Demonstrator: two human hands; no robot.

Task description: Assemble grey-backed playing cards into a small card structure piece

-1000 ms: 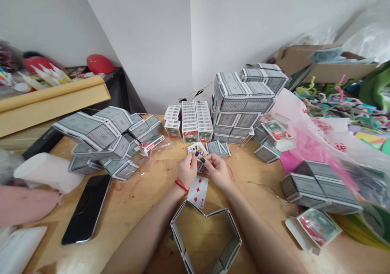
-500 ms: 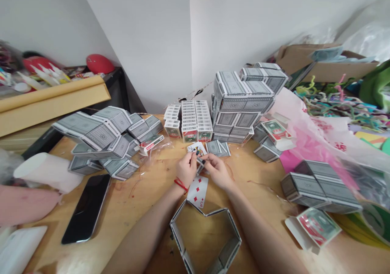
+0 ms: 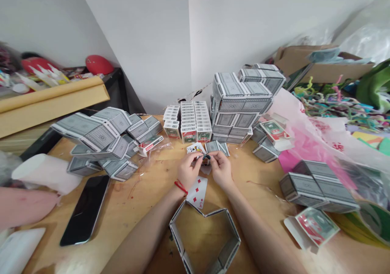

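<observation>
Grey-patterned, the heart-shaped frame (image 3: pixel 224 254) stands nearest; beyond it, the left hand (image 3: pixel 187 171) and right hand (image 3: pixel 222 171) pinch a partly hidden card (image 3: pixel 206 169), apparently for folding. The next move seems to call for an even crease.

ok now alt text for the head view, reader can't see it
A person's left hand and right hand work close together among playing cards on a wooden table, a heart-like card frame between the forearms, stacked card blocks beyond.
</observation>
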